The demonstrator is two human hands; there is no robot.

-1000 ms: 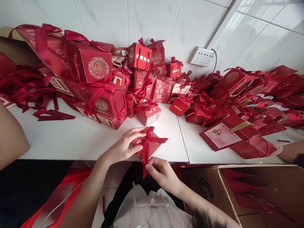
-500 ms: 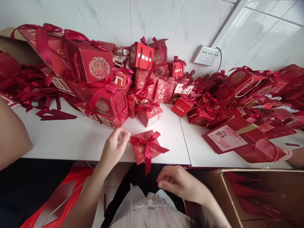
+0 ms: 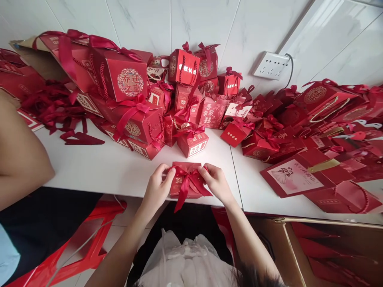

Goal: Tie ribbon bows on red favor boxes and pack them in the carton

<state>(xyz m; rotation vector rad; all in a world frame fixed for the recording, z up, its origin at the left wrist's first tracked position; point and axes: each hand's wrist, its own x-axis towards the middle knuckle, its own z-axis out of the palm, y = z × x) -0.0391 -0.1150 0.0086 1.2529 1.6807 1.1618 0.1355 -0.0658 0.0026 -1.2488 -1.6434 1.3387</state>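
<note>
A red gift box (image 3: pixel 176 192) with gold lettering lies at the front edge of the white table (image 3: pixel 128 173). Across its top is a dark red ribbon bow (image 3: pixel 186 178), one tail hanging over the near side and the other trailing right. My left hand (image 3: pixel 160 184) pinches the bow's left loop between thumb and fingers. On the opposite side, my right hand (image 3: pixel 218 183) has its thumb and fingertips closed on the right loop. Just behind stands a smaller red box (image 3: pixel 193 145) with its own bow.
Stacked red boxes (image 3: pixel 125 81) with ribbons rise behind on the left, beside a heap of loose ribbon (image 3: pixel 50 103). Red bags (image 3: pixel 295 175) crowd the right. An open cardboard box (image 3: pixel 284 243) stands below right. Another person's arm (image 3: pixel 24 155) is at left, near a red stool (image 3: pixel 95 235).
Both hands have come in to the bow and closed on its loops, the right one rising from near the lap. The gift box has turned to lie squarer to the table edge.
</note>
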